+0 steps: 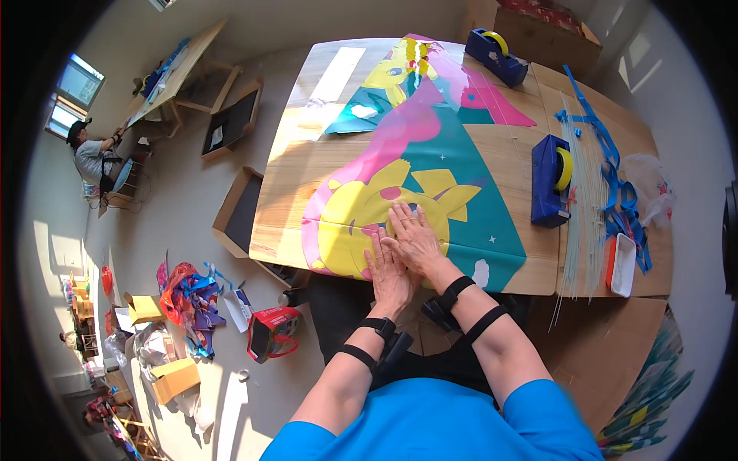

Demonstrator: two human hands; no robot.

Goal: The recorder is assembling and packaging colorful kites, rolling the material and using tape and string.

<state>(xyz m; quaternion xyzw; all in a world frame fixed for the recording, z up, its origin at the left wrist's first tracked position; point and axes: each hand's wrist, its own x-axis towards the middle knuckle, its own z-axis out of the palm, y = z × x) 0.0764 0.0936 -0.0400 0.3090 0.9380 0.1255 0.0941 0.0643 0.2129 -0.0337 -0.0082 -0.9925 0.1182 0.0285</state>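
A large printed sheet (480, 219) in teal, pink and yellow, with a cartoon animal on it, lies spread on the wooden table (284, 207) in front of me. My left hand (390, 270) rests flat on the yellow part near the table's front edge, fingers stretched forward. Just right of it and a little farther up, my right hand (417, 244) presses flat on the same figure, its fingers extended. The hands touch or overlap slightly at the thumbs. Neither grips anything. Farther back lies another printed sheet (369, 111) in similar colours.
Two blue tape dispensers (544, 203) with yellow tape stand at the right and far right. Beside the nearer one lie thin pale rods (588, 203), blue ribbon (607, 146) and a red-and-white tray (623, 265). Boxes (231, 211) and colourful scraps (192, 303) cover the floor at left; a person (96, 161) sits beyond.
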